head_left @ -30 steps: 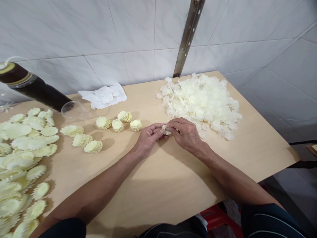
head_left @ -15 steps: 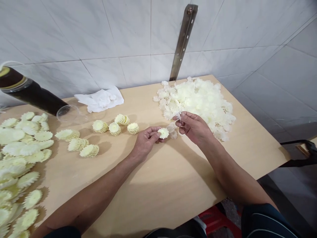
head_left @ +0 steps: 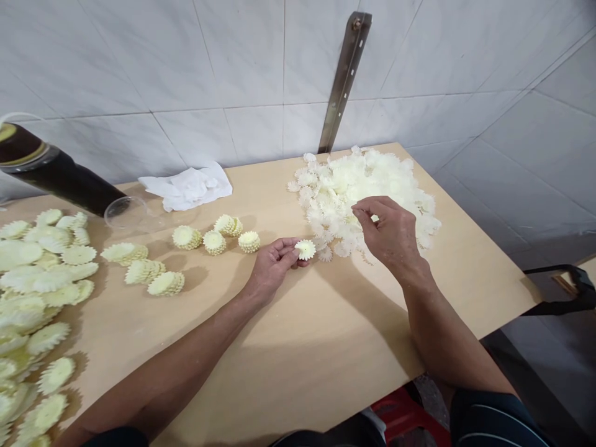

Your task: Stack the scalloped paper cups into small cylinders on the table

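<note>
Between the thumb and fingers of my left hand (head_left: 274,267) is a small pale-yellow flower piece (head_left: 305,249), round with a notched edge and its face turned up. My right hand (head_left: 388,233) is raised over the near side of a heap of thin, whitish, flower-shaped pieces (head_left: 367,174). Its thumb and index finger are pinched together, and I cannot make out what, if anything, is between them. Left of my left hand stand several short stacks of yellowish flower pieces, among them one small stack (head_left: 249,242) close by.
A big pile of flat yellow flower pieces (head_left: 35,279) covers the table's left side. Behind it are a dark cylinder (head_left: 69,174), a clear plastic cup or lid (head_left: 125,212) and crumpled white tissue (head_left: 189,187). A metal bracket (head_left: 344,81) rises against the tiled wall.
My right hand has moved right and away from the left one, over the heap, and the thin white piece in its fingertips no longer shows. My left hand keeps its hold almost unmoved.
</note>
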Demonstrator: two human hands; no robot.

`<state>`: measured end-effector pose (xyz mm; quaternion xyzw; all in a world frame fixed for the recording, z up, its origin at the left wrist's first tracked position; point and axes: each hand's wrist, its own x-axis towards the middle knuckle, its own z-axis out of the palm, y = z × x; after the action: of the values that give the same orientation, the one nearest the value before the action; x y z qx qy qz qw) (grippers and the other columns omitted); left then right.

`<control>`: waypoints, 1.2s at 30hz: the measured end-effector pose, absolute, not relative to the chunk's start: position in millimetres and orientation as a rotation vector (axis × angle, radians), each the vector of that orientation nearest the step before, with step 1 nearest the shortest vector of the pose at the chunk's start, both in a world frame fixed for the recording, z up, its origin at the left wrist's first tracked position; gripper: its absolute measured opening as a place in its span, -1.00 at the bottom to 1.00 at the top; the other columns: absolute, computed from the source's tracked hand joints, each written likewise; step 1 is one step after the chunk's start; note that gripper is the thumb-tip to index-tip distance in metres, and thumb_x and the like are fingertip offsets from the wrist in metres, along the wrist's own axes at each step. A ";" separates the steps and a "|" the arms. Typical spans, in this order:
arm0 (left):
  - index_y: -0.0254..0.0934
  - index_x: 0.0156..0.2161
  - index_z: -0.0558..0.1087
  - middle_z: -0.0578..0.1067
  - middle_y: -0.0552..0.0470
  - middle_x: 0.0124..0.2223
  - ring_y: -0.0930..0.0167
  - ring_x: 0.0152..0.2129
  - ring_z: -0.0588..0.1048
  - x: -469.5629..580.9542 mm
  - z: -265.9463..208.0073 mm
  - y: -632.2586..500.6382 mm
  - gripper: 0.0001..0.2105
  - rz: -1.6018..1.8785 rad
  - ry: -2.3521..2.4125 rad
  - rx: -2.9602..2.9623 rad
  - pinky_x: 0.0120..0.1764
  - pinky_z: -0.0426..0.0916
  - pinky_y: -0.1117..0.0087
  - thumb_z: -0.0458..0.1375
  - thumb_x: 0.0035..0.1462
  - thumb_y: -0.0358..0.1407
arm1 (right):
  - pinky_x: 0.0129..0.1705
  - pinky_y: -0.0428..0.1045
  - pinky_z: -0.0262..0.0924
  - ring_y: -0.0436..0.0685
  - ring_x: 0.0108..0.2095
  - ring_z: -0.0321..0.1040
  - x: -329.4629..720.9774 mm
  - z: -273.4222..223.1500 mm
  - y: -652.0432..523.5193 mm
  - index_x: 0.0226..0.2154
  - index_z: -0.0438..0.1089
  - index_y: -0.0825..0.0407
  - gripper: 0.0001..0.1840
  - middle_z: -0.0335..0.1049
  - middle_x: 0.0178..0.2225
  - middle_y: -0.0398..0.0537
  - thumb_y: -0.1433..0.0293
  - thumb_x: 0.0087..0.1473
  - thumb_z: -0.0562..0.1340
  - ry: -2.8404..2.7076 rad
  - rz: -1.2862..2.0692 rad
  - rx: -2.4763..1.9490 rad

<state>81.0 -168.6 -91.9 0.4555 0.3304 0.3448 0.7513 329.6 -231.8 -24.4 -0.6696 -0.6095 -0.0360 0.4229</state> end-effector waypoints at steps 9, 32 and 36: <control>-0.32 -0.04 0.63 0.70 -0.14 -0.15 0.28 -0.25 0.64 82.2 -94.0 -168.3 -0.56 0.774 0.704 0.990 -0.03 0.53 0.18 0.51 0.07 -0.08 | -0.31 0.03 0.49 0.16 -0.16 0.57 296.2 -41.7 -229.0 -0.15 0.64 -0.08 -0.83 0.61 -0.07 0.03 0.31 0.39 0.28 -1.735 0.086 -1.450; -0.36 -0.04 0.64 0.70 -0.15 -0.19 0.27 -0.22 0.66 81.0 -90.3 -168.3 -0.54 0.734 0.614 0.925 0.08 0.50 0.14 0.55 0.02 -0.13 | -0.10 0.13 0.47 0.19 -0.18 0.57 271.9 -73.8 -222.3 -0.25 0.66 -0.09 -0.79 0.68 -0.18 -0.02 0.36 0.38 0.28 -1.878 0.055 -1.405; -0.34 -0.05 0.65 0.70 -0.10 -0.25 0.32 -0.32 0.65 81.7 -94.9 -168.6 -0.55 0.760 0.666 0.965 -0.01 0.53 0.19 0.55 0.02 -0.11 | -0.14 0.11 0.45 0.20 -0.21 0.56 268.1 -70.3 -224.8 -0.28 0.61 -0.06 -0.75 0.65 -0.23 0.01 0.31 0.41 0.24 -1.822 0.127 -1.440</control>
<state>81.7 -168.6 -94.9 0.4441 0.3066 0.3497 0.7658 268.1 -224.8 -70.3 -0.5684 -0.7190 0.0500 0.3969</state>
